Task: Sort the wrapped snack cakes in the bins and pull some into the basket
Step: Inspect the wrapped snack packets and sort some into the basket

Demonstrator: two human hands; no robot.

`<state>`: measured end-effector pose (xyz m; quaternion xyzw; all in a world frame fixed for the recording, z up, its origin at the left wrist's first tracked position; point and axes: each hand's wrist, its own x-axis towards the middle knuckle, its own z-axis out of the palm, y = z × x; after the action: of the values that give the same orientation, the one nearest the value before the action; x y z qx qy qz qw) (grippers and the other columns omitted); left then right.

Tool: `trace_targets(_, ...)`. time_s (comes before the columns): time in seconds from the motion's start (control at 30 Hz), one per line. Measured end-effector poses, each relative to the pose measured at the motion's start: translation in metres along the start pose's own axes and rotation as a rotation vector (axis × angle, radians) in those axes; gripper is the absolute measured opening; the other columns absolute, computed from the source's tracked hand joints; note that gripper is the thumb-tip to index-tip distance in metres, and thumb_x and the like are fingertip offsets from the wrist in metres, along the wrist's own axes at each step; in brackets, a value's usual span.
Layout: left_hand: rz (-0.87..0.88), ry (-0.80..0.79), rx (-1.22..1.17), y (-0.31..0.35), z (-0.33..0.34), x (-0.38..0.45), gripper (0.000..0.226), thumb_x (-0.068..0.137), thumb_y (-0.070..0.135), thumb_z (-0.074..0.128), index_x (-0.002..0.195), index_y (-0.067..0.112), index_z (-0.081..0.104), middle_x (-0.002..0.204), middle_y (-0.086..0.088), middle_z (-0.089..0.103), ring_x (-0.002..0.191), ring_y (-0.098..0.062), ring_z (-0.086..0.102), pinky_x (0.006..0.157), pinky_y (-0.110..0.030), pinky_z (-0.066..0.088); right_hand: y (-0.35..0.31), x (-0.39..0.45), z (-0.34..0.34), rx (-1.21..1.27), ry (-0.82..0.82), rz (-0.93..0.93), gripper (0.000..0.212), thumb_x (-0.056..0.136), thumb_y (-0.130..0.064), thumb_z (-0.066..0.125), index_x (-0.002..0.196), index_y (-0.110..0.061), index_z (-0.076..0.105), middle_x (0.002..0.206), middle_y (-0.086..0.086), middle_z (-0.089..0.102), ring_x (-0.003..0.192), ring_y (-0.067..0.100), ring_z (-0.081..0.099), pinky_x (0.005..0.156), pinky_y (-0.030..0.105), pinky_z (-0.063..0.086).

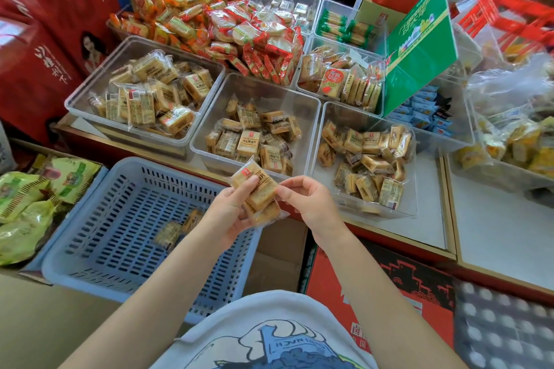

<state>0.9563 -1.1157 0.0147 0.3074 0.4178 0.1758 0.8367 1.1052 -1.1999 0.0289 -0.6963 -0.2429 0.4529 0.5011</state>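
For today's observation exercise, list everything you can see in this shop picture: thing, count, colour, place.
Held snack cakes: at least two, tan, between both hands.
Basket: one, blue, lower left.
Cakes in basket: a few, tan, blurred, on its floor.
Clear bins: several, rows on the counter.
Binned snack cakes: many, tan, in the three front bins.
Orange-red packets: many, heaped behind.
Green sign: one, right of centre.
Red crate: one, far right.
Green bags: several, far left.
Left hand: grips the cakes.
Right hand: pinches the wrapper.
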Motion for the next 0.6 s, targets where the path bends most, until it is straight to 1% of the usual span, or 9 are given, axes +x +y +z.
trace_targets(0.07,0.0,-0.017,-0.015,-0.0017,0.0016,-0.0014,0.031,0.101,0.034,0.06,0.118,0.011,0.069,0.108,-0.013,0.078,0.09,-0.024,0.077,0.068,-0.031,0.062,0.0006,0.0024,-0.0026,-0.004,0.003,-0.011,0.008,0.09,-0.014,0.077,0.094,-0.013,0.07,0.096,0.01,0.076,0.096,0.025,0.072,0.085,0.037,0.058)
trace_targets(0.1,0.004,-0.033,-0.022,-0.0022,0.002,-0.0022,0.031,0.101,0.033,0.06,0.12,0.011,0.068,0.11,-0.013,0.077,0.091,-0.024,0.077,0.069,-0.031,0.062,0.0007,0.0028,-0.0035,-0.008,0.003,-0.016,0.008,0.091,-0.013,0.076,0.094,-0.013,0.069,0.097,0.011,0.076,0.097,0.027,0.071,0.086,0.037,0.058)
trace_targets(0.13,0.011,-0.054,-0.028,-0.0025,0.0018,-0.0024,0.031,0.1,0.031,0.06,0.123,0.011,0.067,0.112,-0.013,0.077,0.093,-0.024,0.077,0.07,-0.031,0.062,0.001,0.0032,-0.0043,-0.01,0.005,-0.019,0.008,0.091,-0.012,0.076,0.094,-0.014,0.068,0.097,0.011,0.075,0.096,0.026,0.071,0.083,0.034,0.058)
trace_targets(0.17,0.017,-0.075,-0.032,-0.0026,0.0015,-0.0029,0.032,0.099,0.029,0.062,0.125,0.011,0.065,0.113,-0.014,0.076,0.094,-0.024,0.076,0.07,-0.031,0.062,0.0015,0.0031,-0.0048,-0.011,0.012,-0.016,0.01,0.091,-0.01,0.075,0.095,-0.014,0.067,0.096,0.01,0.074,0.093,0.022,0.07,0.077,0.027,0.056)
trace_targets(0.23,0.028,-0.094,-0.041,-0.0027,0.0012,-0.0039,0.032,0.097,0.024,0.064,0.126,0.011,0.064,0.114,-0.014,0.076,0.095,-0.023,0.076,0.07,-0.03,0.062,0.0019,0.0016,-0.005,-0.008,0.03,0.002,0.016,0.093,-0.008,0.072,0.102,-0.017,0.063,0.09,0.003,0.073,0.085,0.012,0.067,0.069,0.017,0.049)
trace_targets(0.33,0.038,-0.063,-0.06,-0.0046,0.0026,-0.0045,0.029,0.098,0.02,0.064,0.126,0.012,0.064,0.112,-0.013,0.076,0.094,-0.023,0.076,0.068,-0.03,0.062,0.0018,-0.0003,-0.0055,0.003,0.008,0.013,0.025,0.095,-0.006,0.068,0.116,-0.019,0.062,0.078,-0.005,0.069,0.077,0.003,0.065,0.068,0.015,0.046)
trace_targets(0.43,0.007,-0.019,-0.103,-0.0071,0.0033,-0.0036,0.03,0.098,0.023,0.064,0.126,0.011,0.063,0.113,-0.013,0.076,0.092,-0.023,0.077,0.07,-0.032,0.064,0.0001,-0.0022,-0.0053,0.05,-0.031,0.001,0.021,0.095,-0.002,0.066,0.113,-0.013,0.069,0.084,0.0,0.069,0.079,0.005,0.067,0.065,0.012,0.049)
trace_targets(0.5,-0.01,-0.013,-0.121,-0.0069,0.0031,-0.0032,0.035,0.096,0.024,0.065,0.128,0.01,0.063,0.113,-0.014,0.076,0.09,-0.023,0.077,0.069,-0.032,0.063,-0.0007,-0.0033,-0.0057,0.095,-0.037,0.011,0.018,0.094,-0.002,0.068,0.107,-0.013,0.071,0.092,0.003,0.073,0.087,0.009,0.068,0.069,0.015,0.05)
trace_targets(0.6,-0.02,-0.061,-0.153,-0.005,0.0033,-0.0041,0.044,0.088,0.028,0.067,0.127,0.009,0.063,0.11,-0.015,0.076,0.087,-0.023,0.077,0.07,-0.032,0.063,0.0001,-0.0028,-0.008,0.172,-0.047,0.021,0.015,0.092,-0.001,0.07,0.099,-0.014,0.073,0.097,0.005,0.075,0.094,0.018,0.067,0.082,0.03,0.052)
